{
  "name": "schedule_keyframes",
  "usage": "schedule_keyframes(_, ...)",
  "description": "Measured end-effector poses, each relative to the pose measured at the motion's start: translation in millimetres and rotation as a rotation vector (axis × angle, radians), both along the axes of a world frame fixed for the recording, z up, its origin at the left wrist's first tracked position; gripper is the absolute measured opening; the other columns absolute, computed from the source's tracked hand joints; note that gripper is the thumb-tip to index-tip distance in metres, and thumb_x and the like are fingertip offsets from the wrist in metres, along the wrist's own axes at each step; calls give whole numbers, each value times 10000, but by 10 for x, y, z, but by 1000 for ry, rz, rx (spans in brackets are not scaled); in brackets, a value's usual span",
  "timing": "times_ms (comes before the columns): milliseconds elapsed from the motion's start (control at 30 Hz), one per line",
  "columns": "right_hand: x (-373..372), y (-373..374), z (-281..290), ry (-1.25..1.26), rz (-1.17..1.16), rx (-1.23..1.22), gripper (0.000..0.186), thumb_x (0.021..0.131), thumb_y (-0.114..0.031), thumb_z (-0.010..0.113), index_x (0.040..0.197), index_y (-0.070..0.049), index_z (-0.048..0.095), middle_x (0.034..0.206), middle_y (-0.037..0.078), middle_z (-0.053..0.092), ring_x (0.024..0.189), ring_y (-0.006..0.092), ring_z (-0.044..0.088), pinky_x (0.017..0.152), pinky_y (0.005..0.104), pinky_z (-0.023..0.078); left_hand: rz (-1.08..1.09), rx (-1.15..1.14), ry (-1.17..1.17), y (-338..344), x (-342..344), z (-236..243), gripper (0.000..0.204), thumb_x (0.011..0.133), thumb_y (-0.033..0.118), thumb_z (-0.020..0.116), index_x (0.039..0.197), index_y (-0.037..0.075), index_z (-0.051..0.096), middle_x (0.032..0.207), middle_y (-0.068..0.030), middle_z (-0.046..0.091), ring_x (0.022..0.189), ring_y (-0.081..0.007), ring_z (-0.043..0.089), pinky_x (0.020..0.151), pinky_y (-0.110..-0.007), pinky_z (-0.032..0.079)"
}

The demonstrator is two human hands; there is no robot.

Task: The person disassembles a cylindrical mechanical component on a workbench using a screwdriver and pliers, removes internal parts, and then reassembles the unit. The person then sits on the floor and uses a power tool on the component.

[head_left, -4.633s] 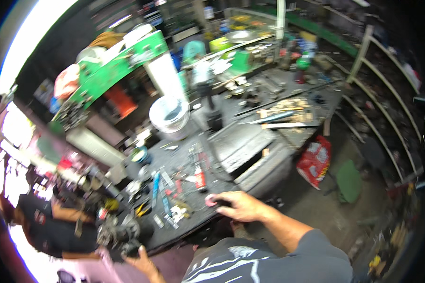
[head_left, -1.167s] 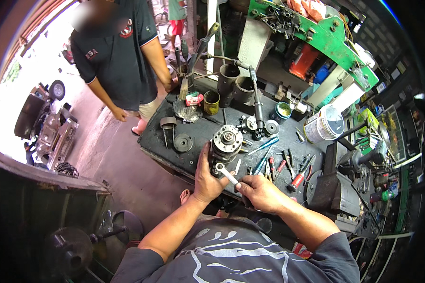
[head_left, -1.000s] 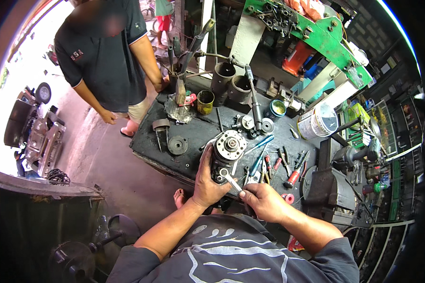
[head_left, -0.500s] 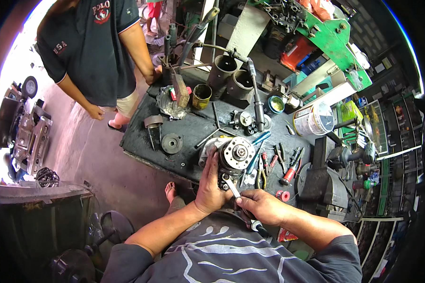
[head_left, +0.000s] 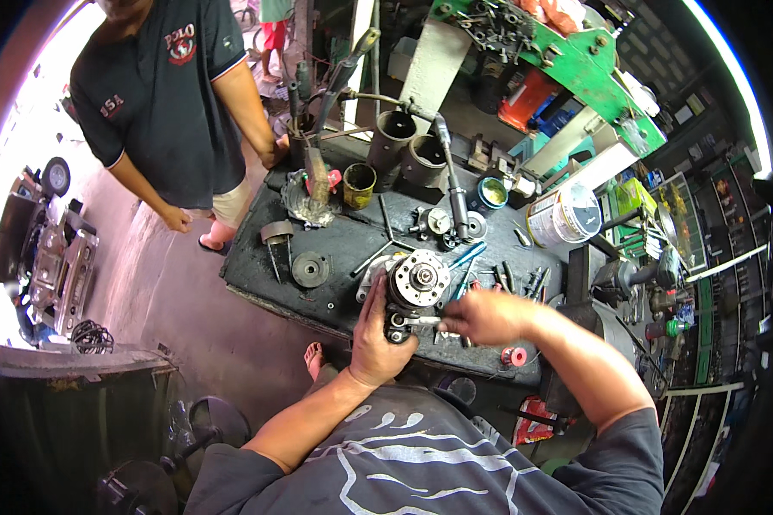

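Workshop bench, head view: yellow can, two dark cylinders and white bucket stand behind; the person's right hand partly covers hand tools. Round metal assembly at near edge, gripped by left hand. Right hand closed on outer end of wrench. Versus half a second earlier: wrench nearly level, previously slanting; right hand higher.
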State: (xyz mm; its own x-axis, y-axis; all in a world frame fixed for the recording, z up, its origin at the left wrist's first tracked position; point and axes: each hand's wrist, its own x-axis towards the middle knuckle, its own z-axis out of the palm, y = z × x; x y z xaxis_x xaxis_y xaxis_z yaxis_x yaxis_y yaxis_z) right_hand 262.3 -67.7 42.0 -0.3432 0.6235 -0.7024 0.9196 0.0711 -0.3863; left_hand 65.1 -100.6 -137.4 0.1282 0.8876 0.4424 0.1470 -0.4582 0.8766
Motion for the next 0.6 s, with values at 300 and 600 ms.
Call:
schedule_keyframes(300, -24, -415, -331, 168, -470, -135, 449, 1148, -416, 596, 1100, -16, 795, 779, 173, 745, 800, 302, 771, 766, 464, 586, -30, 5, 38, 88, -105, 20, 1085, 737, 22, 842, 1691, -57, 330, 1655, -322, 481, 1536, -481, 498, 1272, -489, 439)
schedule_keyframes(600, -309, -380, -208, 110, -318, -94, 440, 1158, -407, 563, 1172, -17, 768, 971, 204, 809, 909, 334, 805, 805, 486, 618, -98, -31, 25, 117, -164, -2, 1087, 756, 45, 847, 1695, -64, 309, 1697, -321, 425, 1579, -483, 439, 1307, -506, 384)
